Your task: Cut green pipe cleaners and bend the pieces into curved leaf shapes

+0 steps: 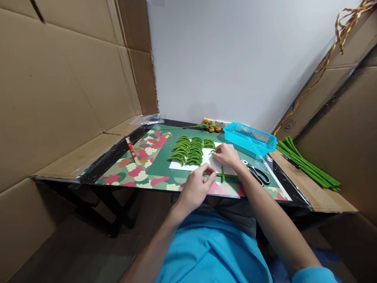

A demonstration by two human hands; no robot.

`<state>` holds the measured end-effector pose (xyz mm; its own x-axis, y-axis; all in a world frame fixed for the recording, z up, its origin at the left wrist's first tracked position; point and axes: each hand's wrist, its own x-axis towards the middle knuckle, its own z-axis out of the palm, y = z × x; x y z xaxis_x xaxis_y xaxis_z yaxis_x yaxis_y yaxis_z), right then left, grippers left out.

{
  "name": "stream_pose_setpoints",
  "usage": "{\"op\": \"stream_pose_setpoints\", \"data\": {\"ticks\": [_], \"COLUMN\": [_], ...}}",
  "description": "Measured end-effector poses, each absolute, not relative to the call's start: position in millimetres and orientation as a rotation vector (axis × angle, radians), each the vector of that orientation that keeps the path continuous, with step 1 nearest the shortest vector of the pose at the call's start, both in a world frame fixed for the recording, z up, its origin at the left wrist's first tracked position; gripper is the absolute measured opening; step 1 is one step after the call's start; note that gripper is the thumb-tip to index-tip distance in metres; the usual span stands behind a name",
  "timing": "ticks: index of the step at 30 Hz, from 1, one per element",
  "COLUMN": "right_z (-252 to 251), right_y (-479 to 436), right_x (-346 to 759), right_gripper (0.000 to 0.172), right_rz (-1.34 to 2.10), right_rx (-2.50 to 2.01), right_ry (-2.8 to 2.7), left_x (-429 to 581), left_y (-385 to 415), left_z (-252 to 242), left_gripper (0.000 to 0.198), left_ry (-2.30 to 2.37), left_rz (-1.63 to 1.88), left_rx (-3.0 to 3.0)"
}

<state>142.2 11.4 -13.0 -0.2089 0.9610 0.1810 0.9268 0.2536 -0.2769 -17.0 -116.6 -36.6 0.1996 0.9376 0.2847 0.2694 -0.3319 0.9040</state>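
Curved green fuzzy pieces (195, 151) lie in three columns on a white sheet (177, 166), the right column being the shortest. My right hand (226, 154) is over the sheet's right part, its fingertips pinched at a small green piece (212, 151) just below the right column. Near the sheet's front edge is my left hand (200, 181), thumb and forefinger curled close together; whether anything is between them is too small to tell. A short green strip (223, 173) lies between the hands, across a longer green stem (231, 175) that runs sideways.
Black-handled scissors (259, 175) lie beside my right forearm. A blue basket (249, 138) and orange flowers (212, 125) stand at the back. Long green stems (308, 163) rest on cardboard at the right. A red-wrapped stick bundle (132, 151) is at the left. Cardboard walls enclose both sides.
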Motion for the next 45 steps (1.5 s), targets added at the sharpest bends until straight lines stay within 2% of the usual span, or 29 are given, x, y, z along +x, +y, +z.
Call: {"op": "stream_pose_setpoints", "data": {"ticks": [5,8,11,16,18,21,23,26,37,45], "right_z": [-9.5,-5.6,0.8,18.4,22.5,17.7,8.9,-4.2,-12.6,0.2], "right_y": [10.3,1.4,-21.4,-59.4,-63.5,-62.7,-63.0,-69.1,-75.3,-60.0], "right_x": [151.9,154.4,162.2,214.6,249.9,307.7,343.9,386.1,426.2,445.0], "right_gripper": [0.018,0.017,0.028,0.042,0.04,0.031,0.023,0.027,0.038,0.023], "right_rz": [0.228,0.224,0.179,0.124,0.034,-0.177,-0.17,-0.122,-0.222,-0.065], "right_rx": [-1.7,-1.722,-1.751,-1.616,-1.603,-1.887,-2.149,-2.437,-2.676,-2.777], "right_ry": [-2.202,-2.127,-1.989,-1.591,-1.395,-1.118,-1.041,-1.072,-1.071,-1.167], "left_x": [-30.2,-39.5,-46.2,-48.1,-47.8,-49.6,-52.1,-56.1,-66.5,-65.9], "left_y": [-110.1,-110.2,-110.3,-107.2,-105.7,-102.1,-98.4,-92.4,-92.1,-99.6], "left_z": [-31.3,-21.9,-19.2,-26.9,-27.1,-24.0,-23.6,-28.2,-30.3,-24.3], "left_gripper": [0.026,0.025,0.017,0.016,0.018,0.018,0.019,0.024,0.042,0.041], "left_ry": [1.193,1.452,1.686,1.663,1.636,1.613,1.614,1.61,1.458,1.423], "left_rz": [1.157,1.165,1.045,0.878,0.838,0.79,0.792,0.846,1.032,1.053], "left_rx": [1.672,1.889,2.149,2.346,2.38,2.343,2.312,2.251,2.059,2.004]}}
